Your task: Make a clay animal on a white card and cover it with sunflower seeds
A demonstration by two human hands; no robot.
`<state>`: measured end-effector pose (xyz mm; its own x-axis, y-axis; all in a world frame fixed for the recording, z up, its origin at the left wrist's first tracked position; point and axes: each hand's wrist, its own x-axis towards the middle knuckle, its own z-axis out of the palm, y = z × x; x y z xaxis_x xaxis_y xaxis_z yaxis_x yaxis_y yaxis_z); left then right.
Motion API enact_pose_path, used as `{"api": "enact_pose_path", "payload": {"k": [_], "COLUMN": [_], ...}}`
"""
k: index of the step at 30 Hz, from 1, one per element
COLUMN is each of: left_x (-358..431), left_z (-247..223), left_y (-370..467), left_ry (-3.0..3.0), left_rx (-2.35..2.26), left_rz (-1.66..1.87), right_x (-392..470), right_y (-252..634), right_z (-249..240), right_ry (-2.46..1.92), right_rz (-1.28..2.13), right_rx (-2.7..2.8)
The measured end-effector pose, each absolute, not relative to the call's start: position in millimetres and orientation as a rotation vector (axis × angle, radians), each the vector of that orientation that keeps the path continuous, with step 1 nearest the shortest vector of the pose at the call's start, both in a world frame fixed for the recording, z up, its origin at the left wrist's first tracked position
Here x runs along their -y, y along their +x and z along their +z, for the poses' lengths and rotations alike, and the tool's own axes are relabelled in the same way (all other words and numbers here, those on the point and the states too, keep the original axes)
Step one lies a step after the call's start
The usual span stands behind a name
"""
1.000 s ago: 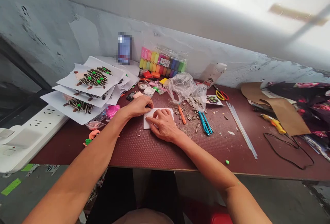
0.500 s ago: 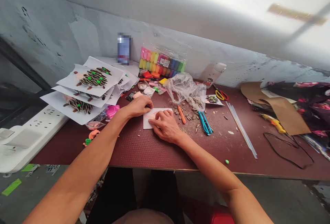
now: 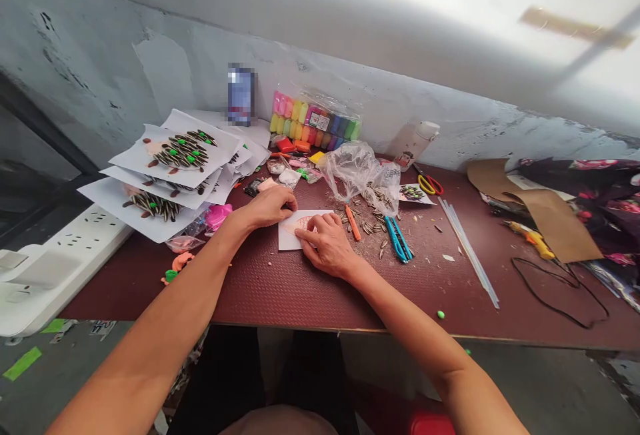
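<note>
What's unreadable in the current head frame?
- Head view: right part of the peach patch on the white card, hidden by the right hand.
- Head view: whether the left hand presses or pinches the card; its own fingers hide the contact.
- Head view: print on the clay pack's label, too small.
- Head view: rest of the floral cloth, cut off by the right edge.
</note>
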<state>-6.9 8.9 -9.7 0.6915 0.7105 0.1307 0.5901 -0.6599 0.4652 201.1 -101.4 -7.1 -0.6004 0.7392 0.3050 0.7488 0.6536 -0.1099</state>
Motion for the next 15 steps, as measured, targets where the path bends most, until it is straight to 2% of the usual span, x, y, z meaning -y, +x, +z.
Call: {"api": "enact_pose_path", "payload": {"k": [15], "left_x": [-8.2], "left_z": [-10.5], "left_y": [-7.0], "left_ry": [2.548], "left_rx": [-0.997], "left_rz": [0.408], "right_x": [101.6], "right_y": [197.4], "right_z": [-3.6], "right_ry": [-1.342], "right_rz": [-0.031], "right_rx": [2.516]}}
